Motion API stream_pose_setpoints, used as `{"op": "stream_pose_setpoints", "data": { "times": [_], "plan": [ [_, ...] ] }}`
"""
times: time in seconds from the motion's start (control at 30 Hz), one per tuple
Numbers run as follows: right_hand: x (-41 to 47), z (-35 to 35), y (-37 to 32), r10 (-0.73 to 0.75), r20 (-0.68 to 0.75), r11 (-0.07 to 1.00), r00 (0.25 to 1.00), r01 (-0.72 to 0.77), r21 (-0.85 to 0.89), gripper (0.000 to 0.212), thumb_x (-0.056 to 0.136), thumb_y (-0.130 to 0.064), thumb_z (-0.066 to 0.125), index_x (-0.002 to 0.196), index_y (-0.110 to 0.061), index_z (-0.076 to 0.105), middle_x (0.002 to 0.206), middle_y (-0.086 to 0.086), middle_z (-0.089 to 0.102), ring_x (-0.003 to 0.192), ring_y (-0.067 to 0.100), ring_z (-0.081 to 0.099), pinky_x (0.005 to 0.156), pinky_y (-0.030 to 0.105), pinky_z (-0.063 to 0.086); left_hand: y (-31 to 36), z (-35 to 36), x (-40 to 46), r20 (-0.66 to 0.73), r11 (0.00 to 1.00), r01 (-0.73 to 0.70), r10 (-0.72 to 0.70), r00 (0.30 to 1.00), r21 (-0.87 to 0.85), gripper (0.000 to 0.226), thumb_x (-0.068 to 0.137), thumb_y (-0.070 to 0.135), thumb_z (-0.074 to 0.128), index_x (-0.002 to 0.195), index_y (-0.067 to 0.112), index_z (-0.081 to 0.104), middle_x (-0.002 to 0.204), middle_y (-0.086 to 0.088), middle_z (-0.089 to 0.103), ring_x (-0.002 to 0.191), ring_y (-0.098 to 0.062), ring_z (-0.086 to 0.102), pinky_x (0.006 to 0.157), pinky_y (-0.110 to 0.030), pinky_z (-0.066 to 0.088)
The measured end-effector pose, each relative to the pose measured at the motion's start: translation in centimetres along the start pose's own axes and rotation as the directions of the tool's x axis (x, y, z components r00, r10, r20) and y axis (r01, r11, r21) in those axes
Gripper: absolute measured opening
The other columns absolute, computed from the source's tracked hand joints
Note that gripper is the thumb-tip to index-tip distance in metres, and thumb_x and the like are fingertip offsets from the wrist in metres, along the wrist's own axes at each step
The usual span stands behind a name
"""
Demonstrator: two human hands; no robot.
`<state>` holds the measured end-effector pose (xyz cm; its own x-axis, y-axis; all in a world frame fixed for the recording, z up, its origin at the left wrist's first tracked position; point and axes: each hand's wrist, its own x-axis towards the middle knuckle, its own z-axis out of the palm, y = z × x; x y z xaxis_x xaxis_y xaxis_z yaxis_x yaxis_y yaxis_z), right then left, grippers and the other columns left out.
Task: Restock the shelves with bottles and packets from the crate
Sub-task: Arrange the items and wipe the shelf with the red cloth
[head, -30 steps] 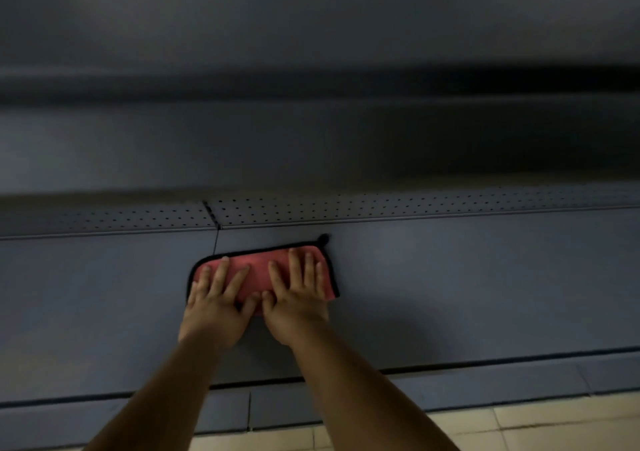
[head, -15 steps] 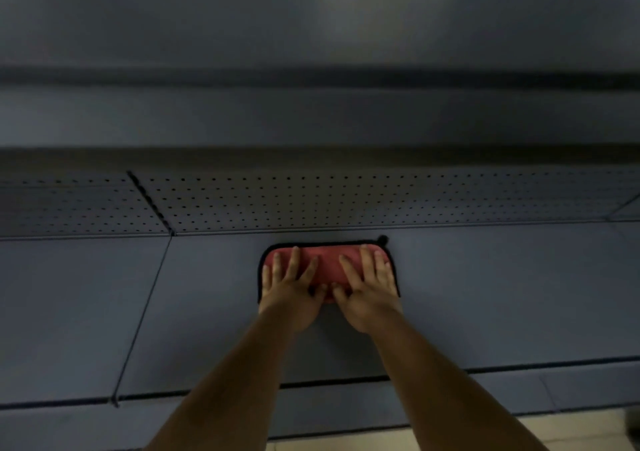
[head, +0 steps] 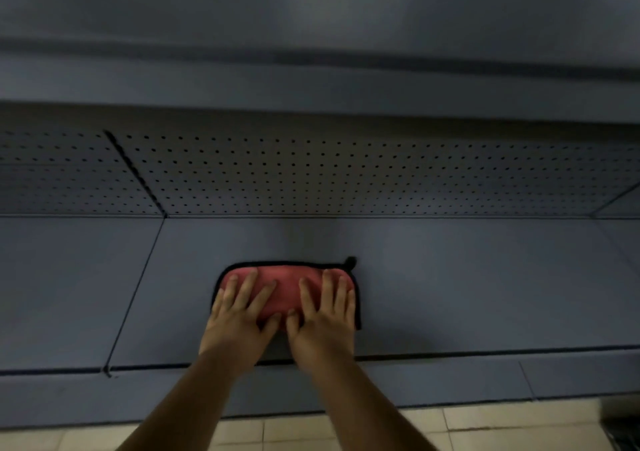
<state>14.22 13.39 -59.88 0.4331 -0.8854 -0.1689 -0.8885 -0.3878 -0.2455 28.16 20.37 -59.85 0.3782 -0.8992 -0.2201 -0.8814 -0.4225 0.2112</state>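
Red cloth (head: 286, 289) with black edging lies on the bare blue shelf (head: 485, 294) under my left hand (head: 239, 322) and right hand (head: 323, 326), fingers flat, pressing, gripping nothing; I judge I'm wiping before stocking, next fetching bottles from the unseen crate.

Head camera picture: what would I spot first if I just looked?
The red cloth with a dark edge stands out on the grey shelf. The left hand and right hand press flat on it, side by side. Behind runs a dotted back panel.
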Motion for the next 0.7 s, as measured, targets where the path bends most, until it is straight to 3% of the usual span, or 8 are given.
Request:
{"op": "stream_pose_setpoints", "data": {
  "times": [0.13, 0.3, 0.47, 0.6, 0.7],
  "plan": [
    [-3.2, 1.6, -3.8, -0.087, 0.008, 0.994, 0.996, 0.086, 0.06, 0.059, 0.077, -0.051, 0.049, 0.132, -0.032, 0.061, 0.151, 0.016, 0.043, 0.138, 0.04, 0.039, 0.111, 0.051, 0.022, -4.1, 0.5, -3.7, -0.026, 0.996, 0.087, -0.087, 0.996, -0.009, 0.084, 0.076, 0.077, 0.007, 0.152, 0.041, 0.011, 0.158, 0.012, -0.013, 0.147, -0.018, -0.018, 0.12, -0.039, -0.007],
    [-3.3, 1.9, -1.0, -0.134, -0.066, 0.988, 0.989, 0.138, 0.069, 0.06, 0.072, -0.053, 0.055, 0.13, -0.036, 0.061, 0.151, 0.01, 0.045, 0.139, 0.034, 0.04, 0.113, 0.046, 0.022, -0.2, 0.4, -4.4, 0.006, 0.985, 0.171, -0.171, 0.985, -0.007, 0.087, 0.07, 0.072, -0.003, 0.151, 0.04, -0.003, 0.154, 0.007, -0.026, 0.146, -0.029, -0.022, 0.117, -0.045, -0.016],
    [-2.6, 0.2, 6.0, -0.088, -0.099, 0.996, 0.991, 0.086, -0.018, 0.062, 0.079, -0.057, 0.048, 0.136, -0.035, 0.057, 0.153, 0.01, 0.041, 0.142, 0.034, 0.033, 0.115, 0.045, 0.018, 6.4, 0.9, -3.2, 0.028, 0.996, 0.093, -0.093, 0.995, -0.017, 0.081, 0.077, 0.071, 0.002, 0.152, 0.042, 0.002, 0.156, 0.003, -0.026, 0.145, -0.034, -0.023, 0.116, -0.047, -0.019],
    [-2.0, -1.1, 10.9, -0.044, -0.111, 0.996, 0.993, 0.035, -0.079, 0.063, 0.082, -0.061, 0.042, 0.139, -0.035, 0.053, 0.153, 0.01, 0.042, 0.142, 0.034, 0.031, 0.114, 0.045, 0.018, 10.5, 1.0, -1.9, 0.099, 1.0, 0.026, -0.028, 0.995, 0.017, 0.069, 0.092, 0.064, 0.024, 0.153, 0.042, 0.002, 0.16, 0.001, -0.023, 0.145, -0.035, -0.024, 0.116, -0.049, -0.018],
    [-2.0, -1.2, 11.5, -0.015, -0.095, 0.994, 0.995, 0.005, -0.109, 0.064, 0.084, -0.063, 0.038, 0.141, -0.036, 0.05, 0.154, 0.009, 0.039, 0.144, 0.034, 0.029, 0.117, 0.047, 0.024, 10.5, 1.4, -1.8, 0.096, 1.0, -0.012, 0.012, 0.995, -0.004, 0.074, 0.084, 0.07, 0.01, 0.152, 0.042, 0.001, 0.16, 0.003, -0.023, 0.145, -0.032, -0.025, 0.114, -0.047, -0.021]
  ]
}}
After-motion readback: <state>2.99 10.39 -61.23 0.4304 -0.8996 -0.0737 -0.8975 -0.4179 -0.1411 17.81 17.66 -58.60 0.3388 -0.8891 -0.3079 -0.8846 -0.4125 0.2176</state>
